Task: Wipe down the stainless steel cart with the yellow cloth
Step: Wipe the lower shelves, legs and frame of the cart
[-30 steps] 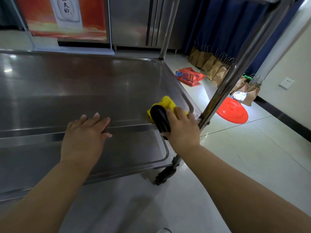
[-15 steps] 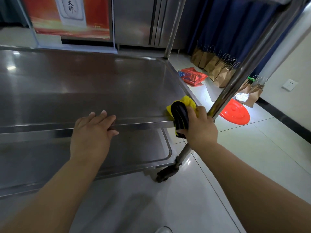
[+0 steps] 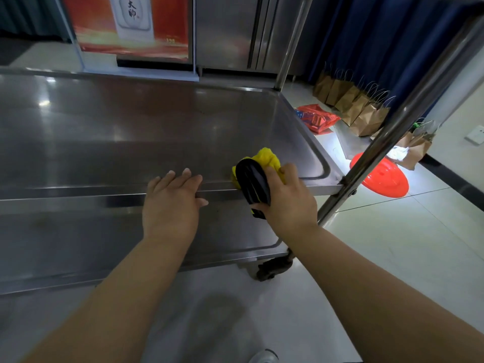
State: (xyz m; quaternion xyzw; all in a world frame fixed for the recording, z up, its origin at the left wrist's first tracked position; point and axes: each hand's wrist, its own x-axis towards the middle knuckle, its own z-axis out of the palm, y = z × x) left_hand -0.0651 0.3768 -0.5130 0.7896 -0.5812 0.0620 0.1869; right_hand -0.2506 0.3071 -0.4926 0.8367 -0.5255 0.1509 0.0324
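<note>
Steel cart [image 3: 157, 132]: your left hand [image 3: 171, 205] lies flat, fingers straight, on its near rim.
Yellow cloth [image 3: 267, 158]: bunched in your right hand [image 3: 286, 199], right of the left.

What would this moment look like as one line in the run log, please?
right hand grips yellow cloth on cart front rim | left hand rests flat on rim

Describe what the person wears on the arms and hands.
Nothing shows on either: the left hand and right hand are bare, with no gloves, rings, watch or bands in view. Both forearms are uncovered to the picture's edge, so no sleeves show.
</note>
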